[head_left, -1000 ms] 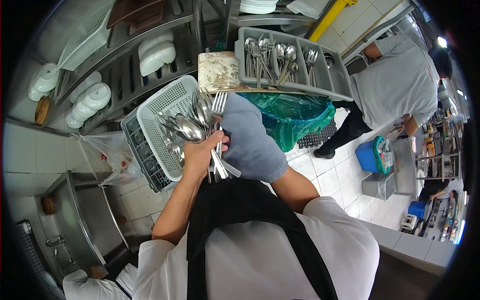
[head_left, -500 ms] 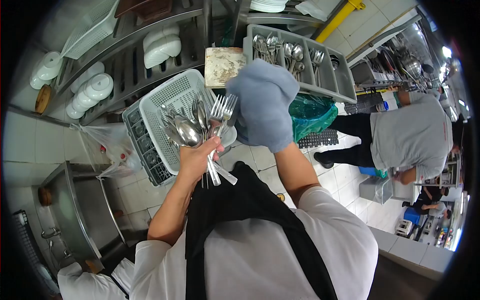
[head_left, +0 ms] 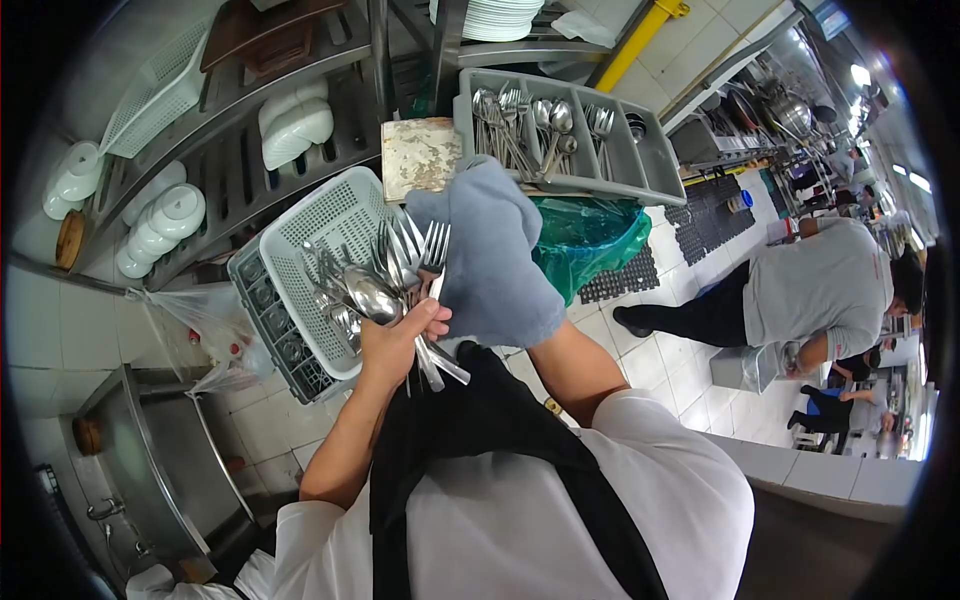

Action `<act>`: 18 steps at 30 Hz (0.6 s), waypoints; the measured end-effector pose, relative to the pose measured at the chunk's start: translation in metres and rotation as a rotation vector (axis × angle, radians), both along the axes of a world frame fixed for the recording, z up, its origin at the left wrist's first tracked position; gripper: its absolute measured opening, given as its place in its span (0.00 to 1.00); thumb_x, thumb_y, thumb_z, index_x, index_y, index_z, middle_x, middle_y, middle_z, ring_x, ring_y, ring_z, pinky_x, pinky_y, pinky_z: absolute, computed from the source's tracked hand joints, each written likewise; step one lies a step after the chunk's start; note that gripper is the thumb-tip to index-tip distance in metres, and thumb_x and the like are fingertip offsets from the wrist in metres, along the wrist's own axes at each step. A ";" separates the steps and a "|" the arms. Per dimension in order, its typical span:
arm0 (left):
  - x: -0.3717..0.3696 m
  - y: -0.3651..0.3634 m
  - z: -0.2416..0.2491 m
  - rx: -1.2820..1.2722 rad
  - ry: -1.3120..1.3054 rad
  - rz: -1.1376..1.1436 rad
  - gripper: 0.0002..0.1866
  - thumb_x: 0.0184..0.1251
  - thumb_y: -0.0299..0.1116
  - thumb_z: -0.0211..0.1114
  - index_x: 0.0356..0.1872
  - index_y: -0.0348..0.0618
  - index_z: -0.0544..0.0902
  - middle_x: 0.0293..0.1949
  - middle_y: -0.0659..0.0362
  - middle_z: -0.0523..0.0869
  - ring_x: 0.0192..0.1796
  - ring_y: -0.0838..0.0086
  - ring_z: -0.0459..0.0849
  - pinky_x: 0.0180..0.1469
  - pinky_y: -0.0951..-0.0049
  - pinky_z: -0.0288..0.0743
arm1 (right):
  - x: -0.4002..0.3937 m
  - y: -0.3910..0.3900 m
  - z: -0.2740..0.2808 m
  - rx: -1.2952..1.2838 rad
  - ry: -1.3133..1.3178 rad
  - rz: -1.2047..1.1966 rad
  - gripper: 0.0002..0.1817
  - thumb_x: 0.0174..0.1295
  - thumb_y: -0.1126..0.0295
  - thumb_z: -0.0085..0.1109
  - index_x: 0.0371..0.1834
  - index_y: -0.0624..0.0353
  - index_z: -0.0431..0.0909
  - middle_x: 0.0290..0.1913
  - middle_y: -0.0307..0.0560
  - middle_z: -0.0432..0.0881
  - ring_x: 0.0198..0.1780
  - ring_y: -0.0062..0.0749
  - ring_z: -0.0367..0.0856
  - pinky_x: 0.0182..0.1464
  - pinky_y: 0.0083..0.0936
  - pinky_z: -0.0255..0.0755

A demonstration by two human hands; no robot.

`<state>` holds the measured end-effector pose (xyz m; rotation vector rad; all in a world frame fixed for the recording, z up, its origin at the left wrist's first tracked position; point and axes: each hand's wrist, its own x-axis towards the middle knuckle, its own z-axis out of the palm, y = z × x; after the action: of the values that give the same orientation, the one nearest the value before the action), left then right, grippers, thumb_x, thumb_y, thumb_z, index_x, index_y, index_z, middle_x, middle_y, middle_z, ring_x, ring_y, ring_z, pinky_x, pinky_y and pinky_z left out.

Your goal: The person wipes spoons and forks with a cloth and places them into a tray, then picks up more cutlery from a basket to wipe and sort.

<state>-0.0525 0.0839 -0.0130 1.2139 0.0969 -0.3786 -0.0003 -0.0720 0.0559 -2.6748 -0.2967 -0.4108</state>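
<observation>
My left hand is closed around a bunch of forks and spoons, handles pointing down toward my apron. A large spoon and the fork stick up from it. A grey-blue cloth covers my right hand, whose fingers are hidden beneath it; only the wrist and forearm show. The cloth is against or right beside the fork tines; contact is hard to make out. Behind the bunch sits a white perforated basket. Past the cloth is a grey cutlery tray with forks and spoons sorted in its compartments.
Under the basket is a grey glass rack. A green plastic bag hangs below the tray. White bowls stand on the metal shelf at left. A co-worker in a grey shirt bends at right. A metal sink lies lower left.
The cloth has come left and lower, closer to the forks. My left hand keeps its hold on the cutlery. The view has shifted slightly, and the co-worker at right has changed posture.
</observation>
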 end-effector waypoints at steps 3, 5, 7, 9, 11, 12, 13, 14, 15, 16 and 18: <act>0.006 -0.008 -0.001 -0.031 -0.039 0.110 0.13 0.64 0.24 0.64 0.49 0.33 0.77 0.29 0.56 0.83 0.28 0.73 0.84 0.29 0.77 0.77 | 0.001 0.002 0.007 -0.296 -0.068 -0.047 0.08 0.42 0.68 0.66 0.28 0.51 0.82 0.22 0.45 0.77 0.33 0.39 0.80 0.31 0.33 0.73; 0.018 -0.008 -0.006 -0.020 -0.009 0.160 0.12 0.65 0.23 0.63 0.48 0.32 0.79 0.29 0.56 0.83 0.25 0.75 0.82 0.27 0.77 0.76 | -0.013 0.009 -0.006 0.021 0.078 0.049 0.03 0.46 0.72 0.62 0.26 0.55 0.80 0.21 0.44 0.76 0.27 0.38 0.79 0.27 0.30 0.72; 0.019 -0.008 -0.004 0.014 0.035 0.132 0.11 0.65 0.24 0.63 0.47 0.32 0.79 0.29 0.55 0.84 0.25 0.75 0.82 0.27 0.77 0.76 | -0.025 0.015 -0.029 0.338 0.222 0.147 0.02 0.50 0.77 0.57 0.23 0.59 0.77 0.19 0.44 0.75 0.22 0.37 0.77 0.23 0.27 0.70; 0.020 -0.007 -0.006 0.032 0.122 0.054 0.13 0.65 0.26 0.64 0.49 0.33 0.79 0.28 0.54 0.85 0.23 0.74 0.82 0.26 0.76 0.75 | -0.010 0.008 -0.088 0.616 0.330 0.152 0.04 0.52 0.75 0.58 0.22 0.59 0.76 0.20 0.43 0.76 0.23 0.36 0.79 0.25 0.29 0.73; 0.019 -0.005 -0.006 0.005 0.143 0.045 0.13 0.64 0.27 0.65 0.48 0.33 0.79 0.28 0.53 0.85 0.23 0.74 0.82 0.26 0.75 0.75 | -0.006 -0.004 -0.033 0.377 0.346 0.074 0.05 0.51 0.70 0.60 0.22 0.58 0.77 0.21 0.41 0.76 0.26 0.36 0.79 0.29 0.29 0.73; 0.019 -0.005 -0.006 -0.025 0.170 0.036 0.14 0.64 0.28 0.66 0.47 0.33 0.80 0.29 0.52 0.86 0.23 0.73 0.82 0.26 0.74 0.76 | -0.008 -0.014 0.005 0.136 0.364 -0.007 0.07 0.49 0.66 0.62 0.23 0.56 0.77 0.22 0.40 0.76 0.29 0.35 0.79 0.33 0.29 0.73; 0.019 -0.004 -0.005 -0.020 0.163 0.033 0.13 0.63 0.30 0.67 0.45 0.32 0.81 0.30 0.50 0.86 0.24 0.71 0.83 0.28 0.73 0.77 | -0.008 -0.026 0.023 -0.104 0.381 -0.089 0.10 0.47 0.61 0.64 0.24 0.55 0.77 0.23 0.39 0.76 0.32 0.35 0.80 0.37 0.30 0.73; 0.019 -0.004 -0.004 -0.018 0.164 0.031 0.13 0.63 0.30 0.67 0.45 0.32 0.81 0.30 0.50 0.86 0.24 0.71 0.83 0.28 0.73 0.77 | -0.002 -0.041 0.024 -0.102 0.382 -0.091 0.10 0.47 0.61 0.64 0.24 0.55 0.77 0.23 0.39 0.76 0.32 0.35 0.80 0.37 0.30 0.73; 0.019 -0.004 -0.003 -0.024 0.193 0.020 0.14 0.64 0.32 0.66 0.45 0.31 0.81 0.31 0.50 0.86 0.27 0.71 0.84 0.29 0.74 0.77 | 0.006 -0.058 0.020 -0.314 0.204 -0.059 0.10 0.48 0.60 0.64 0.25 0.53 0.77 0.23 0.38 0.76 0.32 0.34 0.80 0.36 0.28 0.71; 0.019 -0.003 -0.003 -0.029 0.226 0.012 0.15 0.65 0.33 0.64 0.45 0.29 0.81 0.33 0.51 0.87 0.29 0.71 0.84 0.31 0.74 0.78 | 0.015 -0.073 0.015 -0.520 0.024 -0.021 0.10 0.50 0.60 0.63 0.26 0.52 0.77 0.23 0.38 0.75 0.31 0.33 0.80 0.36 0.27 0.68; 0.019 -0.001 -0.011 -0.086 0.233 0.001 0.16 0.65 0.33 0.63 0.45 0.28 0.81 0.36 0.50 0.87 0.33 0.70 0.85 0.36 0.72 0.80 | 0.021 -0.082 0.001 -0.910 -0.343 0.077 0.09 0.52 0.58 0.62 0.29 0.49 0.78 0.22 0.37 0.74 0.30 0.30 0.80 0.35 0.24 0.63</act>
<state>-0.0337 0.0828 -0.0245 1.0813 0.2795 -0.5172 0.0208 -0.1535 0.0566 -3.4293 -0.8588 -0.8819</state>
